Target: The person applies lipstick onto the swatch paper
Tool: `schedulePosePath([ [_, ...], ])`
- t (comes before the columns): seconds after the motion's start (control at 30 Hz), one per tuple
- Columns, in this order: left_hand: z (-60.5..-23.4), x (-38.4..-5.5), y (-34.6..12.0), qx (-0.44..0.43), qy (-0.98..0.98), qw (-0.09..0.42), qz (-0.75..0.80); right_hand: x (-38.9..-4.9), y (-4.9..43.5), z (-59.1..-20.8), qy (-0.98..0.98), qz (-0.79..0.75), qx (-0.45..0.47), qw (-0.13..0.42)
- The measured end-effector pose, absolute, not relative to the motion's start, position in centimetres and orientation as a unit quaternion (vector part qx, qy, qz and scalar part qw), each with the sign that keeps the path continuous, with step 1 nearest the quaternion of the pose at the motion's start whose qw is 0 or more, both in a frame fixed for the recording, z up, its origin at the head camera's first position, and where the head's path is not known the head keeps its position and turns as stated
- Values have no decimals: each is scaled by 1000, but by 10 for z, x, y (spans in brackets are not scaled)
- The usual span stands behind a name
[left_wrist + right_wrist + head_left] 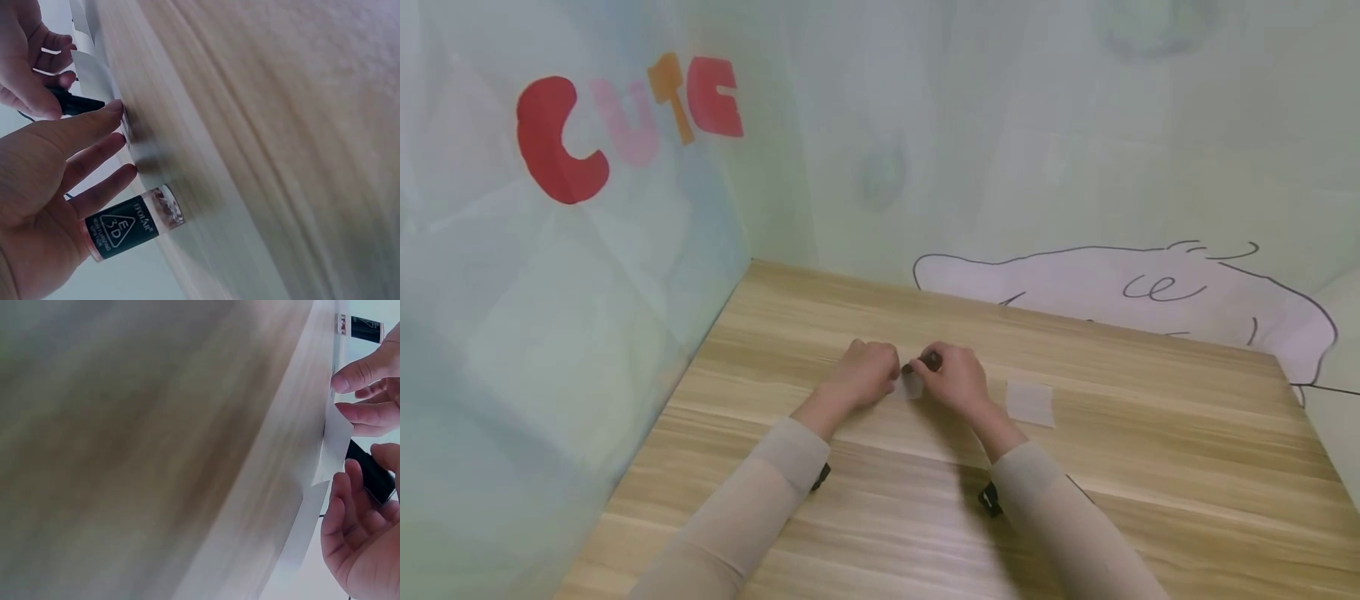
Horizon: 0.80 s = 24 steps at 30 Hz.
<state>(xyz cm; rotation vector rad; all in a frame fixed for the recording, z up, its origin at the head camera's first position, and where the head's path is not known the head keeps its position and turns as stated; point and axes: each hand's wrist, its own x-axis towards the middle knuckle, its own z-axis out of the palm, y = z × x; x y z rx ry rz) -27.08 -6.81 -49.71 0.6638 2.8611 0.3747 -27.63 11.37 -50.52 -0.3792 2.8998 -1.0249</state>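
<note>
Pinching the black tube (373, 475) between thumb and fingers of the right hand (957, 377), I have its long axis running roughly across the worktop (775, 333), with its tip to the left, aimed at the left hand (868, 372). The relation I judge to matter most is the one between that tip and the small white sheet (912, 387) in the gap between the two hands: in the head view the tip shows just at the sheet's far side, though I can't tell whether they touch. The right hand, already round the tube, is the nearer one to it.

My left hand is ungripped as far as I can see, thumb and fingers reaching down with their tips at the worktop by the sheet's left edge; I can't tell how hard they press. A second white sheet (1030, 403) lies to the right of the right hand, apart from the first and a little nearer.

The one container I find is a small bottle (128, 228) with a dark label, beside the left palm. It looks upright, clear end towards the worktop. Whether it touches the palm, I can't say, and I can't make out its contents.
</note>
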Motion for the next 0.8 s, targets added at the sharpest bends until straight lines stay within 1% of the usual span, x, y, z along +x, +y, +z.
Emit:
schedulePosePath([
  [0.17, -495, -271, -68, 225, 963, 86, 124, -273, 116, -503, 933, -327, -148, 41],
  [0.37, -494, -271, -67, 225, 962, 94, 121, -270, 118, -502, 929, -324, -168, 60],
  [0.57, -491, -270, -66, 225, 961, 96, 131, -267, 127, -498, 901, -402, -157, 42],
  [0.8, -490, -270, -64, 209, 963, 106, 135, -268, 149, -484, 856, -498, -137, 29],
])
